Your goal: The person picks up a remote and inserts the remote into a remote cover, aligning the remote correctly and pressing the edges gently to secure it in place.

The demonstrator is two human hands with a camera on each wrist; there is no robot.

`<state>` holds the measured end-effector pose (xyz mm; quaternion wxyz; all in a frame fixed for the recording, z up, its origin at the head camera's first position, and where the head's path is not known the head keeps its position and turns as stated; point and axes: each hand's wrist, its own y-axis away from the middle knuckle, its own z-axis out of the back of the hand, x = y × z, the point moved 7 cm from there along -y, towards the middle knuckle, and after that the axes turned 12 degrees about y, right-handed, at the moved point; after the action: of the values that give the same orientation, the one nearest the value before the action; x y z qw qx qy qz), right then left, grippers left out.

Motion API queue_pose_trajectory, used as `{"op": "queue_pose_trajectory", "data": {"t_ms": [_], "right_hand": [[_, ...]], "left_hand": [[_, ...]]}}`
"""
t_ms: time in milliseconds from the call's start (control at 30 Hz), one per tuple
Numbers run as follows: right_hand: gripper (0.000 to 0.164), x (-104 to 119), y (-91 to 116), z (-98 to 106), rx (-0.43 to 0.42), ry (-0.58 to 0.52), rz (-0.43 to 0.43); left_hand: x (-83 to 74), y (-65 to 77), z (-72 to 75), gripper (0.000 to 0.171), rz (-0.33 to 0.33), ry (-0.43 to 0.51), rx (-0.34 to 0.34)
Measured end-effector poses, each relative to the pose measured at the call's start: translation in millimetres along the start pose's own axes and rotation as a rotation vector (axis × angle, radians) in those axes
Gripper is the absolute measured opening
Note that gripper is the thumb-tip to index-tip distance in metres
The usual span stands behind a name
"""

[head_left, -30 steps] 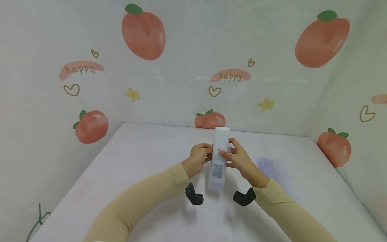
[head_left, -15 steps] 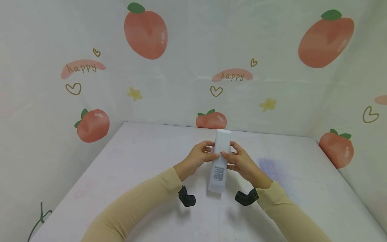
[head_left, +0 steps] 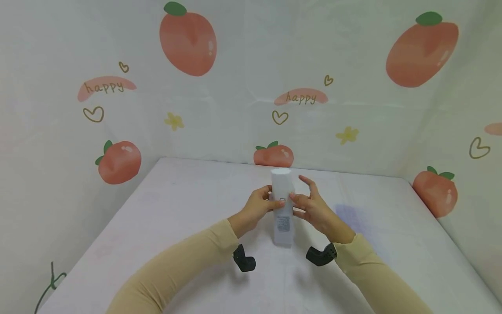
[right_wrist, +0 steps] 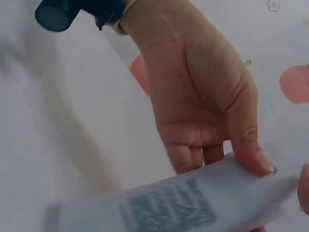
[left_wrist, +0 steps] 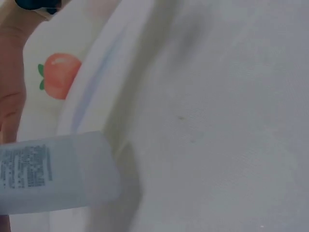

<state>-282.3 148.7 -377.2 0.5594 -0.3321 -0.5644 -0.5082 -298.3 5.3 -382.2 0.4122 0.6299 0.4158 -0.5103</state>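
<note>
A tall white bottle [head_left: 283,209] with a block of small dark print stands nearly upright between both hands in the head view, close over the table. My left hand [head_left: 255,207] grips it from the left, thumb across its front and fingers behind. On the other side my right hand [head_left: 315,211] has its thumb at the bottle's right edge, lower fingers against that side and index finger raised off it. In the right wrist view the right thumb [right_wrist: 253,157] lies on the bottle [right_wrist: 164,208]. The bottle's frosted end [left_wrist: 96,166] shows in the left wrist view.
A white-covered table [head_left: 188,192] spreads around the hands, with a faint purple stain [head_left: 349,218] at right. Behind it hangs a curtain [head_left: 243,52] printed with peaches. A green cord [head_left: 52,283] is at the lower left. Black wrist cameras [head_left: 244,259] sit under both wrists.
The left thumb came onto the bottle's front. Lately the bottle swung from leaning to nearly upright and shifted slightly left, while the right thumb slid to its edge and the right index finger lifted away.
</note>
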Motion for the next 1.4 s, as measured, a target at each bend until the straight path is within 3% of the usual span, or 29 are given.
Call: {"op": "queue_pose_trajectory", "data": {"t_ms": [133,233,333,500,733,900,1133,1200,1400], "right_hand": [[0.063,-5.7,0.5,-1.0,-0.030,-0.064,-0.036],[0.036,-7.5,1.5,-4.2,-0.068,-0.076,-0.022],[0.012,-6.7,2.5,-5.0,-0.173,-0.110,0.001],[0.019,-6.5,2.4,-2.6,-0.335,-0.185,-0.021],[0.016,3.3,-4.9,4.0,-0.390,-0.193,-0.003],[0.013,10.3,-10.8,6.8,-0.385,-0.141,0.006],[0.022,10.5,-12.4,5.6,-0.331,-0.019,-0.020],[0.020,8.1,-11.3,3.1,-0.302,-0.029,-0.031],[0.009,0.7,-1.9,-10.2,-0.106,-0.167,-0.071]], "left_hand": [[-4.3,-0.8,4.6,0.051,0.002,0.069,-0.049],[-6.3,-1.2,5.4,0.049,0.011,0.080,-0.055],[-7.2,-1.8,4.1,0.048,0.009,0.081,-0.053],[-7.7,-2.7,-1.3,0.048,0.010,0.095,-0.042],[-15.5,-1.7,-3.5,0.047,0.006,0.054,0.020],[-17.8,1.2,-3.4,0.046,0.022,0.003,0.064],[-12.9,5.1,-2.1,0.049,0.083,-0.047,0.084],[-12.8,4.9,-1.3,0.048,0.082,-0.057,0.086],[-15.7,4.1,3.1,0.048,0.080,-0.067,0.079]]}}
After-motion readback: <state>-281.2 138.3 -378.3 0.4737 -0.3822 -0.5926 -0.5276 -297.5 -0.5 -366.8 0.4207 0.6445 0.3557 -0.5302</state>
